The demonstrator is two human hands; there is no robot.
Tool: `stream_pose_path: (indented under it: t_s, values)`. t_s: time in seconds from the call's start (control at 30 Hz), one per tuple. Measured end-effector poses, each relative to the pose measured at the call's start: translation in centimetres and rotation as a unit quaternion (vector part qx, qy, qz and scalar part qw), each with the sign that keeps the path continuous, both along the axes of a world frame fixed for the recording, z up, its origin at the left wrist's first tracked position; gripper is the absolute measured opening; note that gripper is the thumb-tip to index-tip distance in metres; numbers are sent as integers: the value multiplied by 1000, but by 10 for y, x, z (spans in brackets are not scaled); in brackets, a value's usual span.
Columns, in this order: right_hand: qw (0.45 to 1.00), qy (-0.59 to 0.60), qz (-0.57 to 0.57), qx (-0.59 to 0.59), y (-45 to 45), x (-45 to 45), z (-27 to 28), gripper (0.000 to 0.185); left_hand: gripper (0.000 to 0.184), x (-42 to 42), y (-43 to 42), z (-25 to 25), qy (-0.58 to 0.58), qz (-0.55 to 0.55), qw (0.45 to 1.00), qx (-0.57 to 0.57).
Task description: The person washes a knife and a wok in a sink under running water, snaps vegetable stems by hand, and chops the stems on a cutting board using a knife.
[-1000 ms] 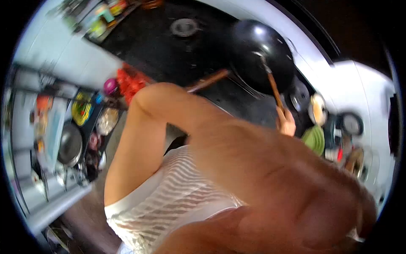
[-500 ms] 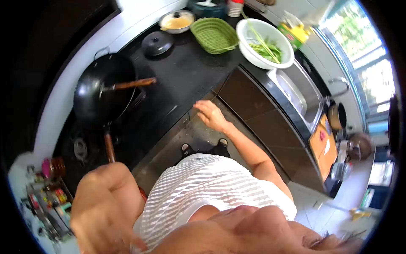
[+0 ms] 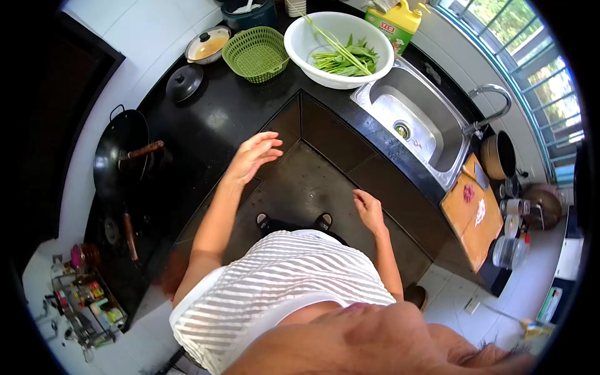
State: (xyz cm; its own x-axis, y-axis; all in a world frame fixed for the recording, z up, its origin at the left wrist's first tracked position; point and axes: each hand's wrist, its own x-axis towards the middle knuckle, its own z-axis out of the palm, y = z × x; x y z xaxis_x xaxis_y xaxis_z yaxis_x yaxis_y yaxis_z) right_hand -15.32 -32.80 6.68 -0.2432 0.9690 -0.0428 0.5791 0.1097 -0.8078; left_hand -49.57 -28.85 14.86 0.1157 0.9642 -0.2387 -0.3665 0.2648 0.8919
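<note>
My left hand [image 3: 255,156] is raised in front of the counter's corner, with its fingers apart and nothing in them. My right hand [image 3: 369,210] hangs before the dark cabinets under the sink, its fingers loosely bent and no object visible in it. Beyond the hands, a white basin [image 3: 337,76] of leafy green vegetables [image 3: 345,59] stands on the black counter [image 3: 215,115]. A green plastic basket [image 3: 255,53] sits just left of it. Farther left, a black wok [image 3: 115,140] with a wooden handle rests on the stove, a wooden-handled utensil [image 3: 145,150] inside it.
To the right lies a steel sink [image 3: 400,112] with a tap [image 3: 490,103]. Past it, a cutting board [image 3: 469,215] carries a cleaver [image 3: 480,176] and small heaps of chopped food. A pot lid [image 3: 184,84] and a covered dish [image 3: 207,45] are at the back left. A condiment rack [image 3: 90,300] stands at lower left.
My view has turned right, toward the sink. My left hand has come up from the lower left to the counter's corner. My right hand appears lower and farther right.
</note>
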Motion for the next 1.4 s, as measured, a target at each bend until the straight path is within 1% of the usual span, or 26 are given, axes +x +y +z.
stream_pose_path:
  t_s: [0.03, 0.1, 0.17, 0.23, 0.3, 0.37, 0.43, 0.5, 0.57, 0.63, 0.73, 0.77, 0.8, 0.83, 0.9, 0.93, 1.0, 1.03, 1.07, 1.1, 1.17, 1.23, 1.27, 1.3, 1.37, 1.4]
  values:
    - [1000, 1, 8, -1, 9, 15, -2, 22, 34, 18, 9, -6, -36, 3, 999, -3]
    - [999, 30, -36, 2, 18, 34, 1, 22, 32, 49, 22, -15, -46, 17, 999, -12]
    - [995, 87, -38, 1, 43, 48, 13, 22, 31, 74, 31, -15, 31, -15, 999, -5]
    - [992, 121, -46, -6, 81, 51, 43, 22, 27, 90, 39, -17, 28, -31, 999, -4]
    - [990, 118, -34, 72, 125, 46, 73, 21, 25, 95, 49, -23, 100, -76, 991, 37]
    - [986, 117, -28, 113, 173, 33, 98, 20, 23, 94, 59, -21, 123, -82, 988, 39]
    - [979, 104, 6, 178, 222, 14, 115, 20, 25, 87, 72, -22, 201, -81, 974, 64]
    - [983, 61, 39, 171, 267, -4, 129, 22, 25, 79, 90, -13, 222, -68, 968, 91]
    - [973, 101, 5, 206, 298, -20, 132, 22, 22, 68, 120, 5, 268, -82, 948, 150]
    - [965, 175, -15, 194, 311, -30, 140, 22, 21, 62, 167, 33, 399, -82, 866, 289]
    - [960, 168, -39, 218, 300, -33, 142, 21, 21, 75, 252, 54, 421, -109, 789, 434]
    - [964, 146, -47, 217, 292, -30, 136, 20, 23, 84, 283, 52, 452, -159, 758, 442]
    - [965, 149, -57, 209, 283, -26, 126, 19, 28, 90, 318, 34, 486, -222, 720, 443]
    - [970, 132, -78, 187, 270, -20, 121, 18, 28, 96, 344, 17, 481, -235, 715, 449]
    - [975, 105, -115, 156, 247, 1, 102, 19, 40, 125, 386, -13, 572, -275, 618, 464]
    - [972, 121, -159, 127, 233, 13, 91, 20, 50, 136, 399, -26, 604, -321, 588, 431]
    - [950, 123, -263, 111, 203, 42, 73, 21, 53, 157, 413, -39, 631, -380, 512, 442]
    - [934, 113, -320, 111, 185, 57, 65, 21, 51, 163, 422, -60, 609, -367, 495, 499]
    - [916, 105, -373, 108, 166, 71, 56, 20, 50, 168, 428, -68, 622, -405, 467, 480]
    - [882, 158, -435, 87, 149, 84, 47, 21, 42, 171, 432, -74, 625, -419, 470, 462]
    - [837, 143, -520, 91, 118, 114, 40, 22, 30, 179, 434, -68, 637, -455, 432, 447]
    - [791, 137, -589, 94, 96, 146, 28, 22, 21, 182, 433, -73, 616, -438, 476, 450]
    - [775, 92, -618, 98, 90, 162, 20, 22, 21, 182, 436, -77, 607, -433, 479, 464]
    - [768, 55, -629, 105, 87, 177, 15, 22, 21, 183, 437, -79, 600, -425, 483, 475]
    - [758, 60, -642, 102, 88, 210, 7, 25, 22, 187, 437, -65, 587, -436, 496, 469]
    - [754, 62, -646, 104, 92, 226, -2, 25, 23, 185, 437, -61, 577, -413, 506, 491]
